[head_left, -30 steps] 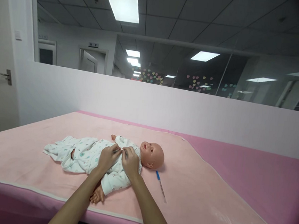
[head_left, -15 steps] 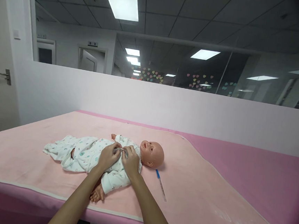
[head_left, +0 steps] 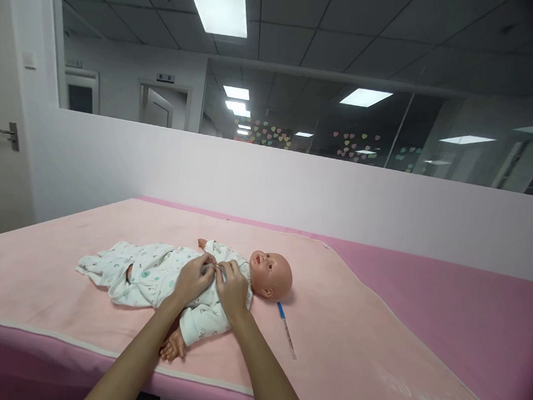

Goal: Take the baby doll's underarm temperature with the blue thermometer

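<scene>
On its back lies a baby doll [head_left: 277, 277], its head to the right, dressed in a white patterned outfit [head_left: 155, 271]. At the doll's chest my left hand [head_left: 195, 279] pinches the front of the garment. Close beside it, fingertips nearly meeting, my right hand [head_left: 232, 284] pinches the same front edge of the cloth. My fingers hide the exact spot they grip, so any fastener there cannot be made out. The doll's near hand [head_left: 173, 345] rests palm-side visible by my left forearm.
A thermometer-like stick with a blue cap [head_left: 287, 330] lies right of my right forearm, below the doll's head. A peach mat [head_left: 365, 352] covers the pink padded table [head_left: 463, 298]. Behind stands a low white wall [head_left: 296, 184] with glass above.
Both hands stay at the doll's chest. The fingertips have shifted very slightly, and less of the garment's edge shows between them.
</scene>
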Tool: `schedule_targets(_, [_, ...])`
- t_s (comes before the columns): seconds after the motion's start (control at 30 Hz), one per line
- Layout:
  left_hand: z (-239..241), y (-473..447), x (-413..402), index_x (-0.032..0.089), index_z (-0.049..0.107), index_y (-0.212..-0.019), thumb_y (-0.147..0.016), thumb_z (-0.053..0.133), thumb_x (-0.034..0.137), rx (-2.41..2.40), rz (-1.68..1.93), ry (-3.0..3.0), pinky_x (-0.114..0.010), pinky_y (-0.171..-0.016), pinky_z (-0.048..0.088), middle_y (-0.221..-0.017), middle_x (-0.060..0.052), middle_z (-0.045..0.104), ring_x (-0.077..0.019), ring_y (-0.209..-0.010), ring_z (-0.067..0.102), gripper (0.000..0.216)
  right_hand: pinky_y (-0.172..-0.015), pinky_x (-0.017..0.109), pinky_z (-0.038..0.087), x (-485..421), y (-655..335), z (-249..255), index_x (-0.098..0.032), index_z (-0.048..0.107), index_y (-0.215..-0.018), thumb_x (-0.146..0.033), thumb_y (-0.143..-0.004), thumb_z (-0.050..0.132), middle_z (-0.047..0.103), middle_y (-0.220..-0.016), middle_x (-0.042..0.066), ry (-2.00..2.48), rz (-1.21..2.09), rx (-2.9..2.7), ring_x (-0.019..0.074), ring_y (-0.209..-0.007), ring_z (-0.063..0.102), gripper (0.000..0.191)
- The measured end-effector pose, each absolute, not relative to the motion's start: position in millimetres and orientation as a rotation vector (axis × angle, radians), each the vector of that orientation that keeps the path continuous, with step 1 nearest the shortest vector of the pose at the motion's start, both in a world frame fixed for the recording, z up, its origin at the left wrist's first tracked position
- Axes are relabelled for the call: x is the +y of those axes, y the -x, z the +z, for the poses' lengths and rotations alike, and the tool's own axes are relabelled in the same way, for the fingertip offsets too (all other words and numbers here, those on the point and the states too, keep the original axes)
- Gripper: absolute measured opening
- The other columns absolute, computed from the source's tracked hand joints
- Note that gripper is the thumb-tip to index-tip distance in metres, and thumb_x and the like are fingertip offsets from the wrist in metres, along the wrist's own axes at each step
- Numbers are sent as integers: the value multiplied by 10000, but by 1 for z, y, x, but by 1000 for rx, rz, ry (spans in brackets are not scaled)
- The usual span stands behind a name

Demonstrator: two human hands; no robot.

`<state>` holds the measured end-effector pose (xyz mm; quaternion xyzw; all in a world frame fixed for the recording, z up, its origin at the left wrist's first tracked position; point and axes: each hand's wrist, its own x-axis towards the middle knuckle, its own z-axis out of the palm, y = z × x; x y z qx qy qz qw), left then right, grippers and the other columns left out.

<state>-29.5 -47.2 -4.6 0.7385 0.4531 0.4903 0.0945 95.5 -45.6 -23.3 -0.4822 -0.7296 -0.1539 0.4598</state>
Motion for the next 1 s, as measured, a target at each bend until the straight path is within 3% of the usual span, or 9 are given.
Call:
schedule_targets(0.37, [-9,29,-46,245,565,-953,-790,407,219,1381,1482,-2248,-262,-683,416,-759,16,644,-163,-741,589,228,-565,211,316,-47,-96,-23,-207,559,-783,-204,-845,431,564,-766,3,1169,-379,-1805,113,-654,523,142])
schedule_targets(0.7, [-12,44,-55,190,596,-845,-838,434,286,1598,1505,-2639,-368,-823,351,-849,-64,650,-219,-847,558,188,-565,204,342,-46,-97,-23,-180,545,-859,-244,-907,335,589,-777,21,1169,-365,-1755,112,-655,540,225])
schedule_targets(1.0, [-30,106,-44,230,658,-889,-789,509,423,1433,1465,-2310,-348,-756,459,-910,-15,687,-201,-857,601,264,-514,219,307,-45,-96,-22,-191,548,-830,-228,-904,349,582,-760,13,1249,-420,-1756,114,-605,523,215])
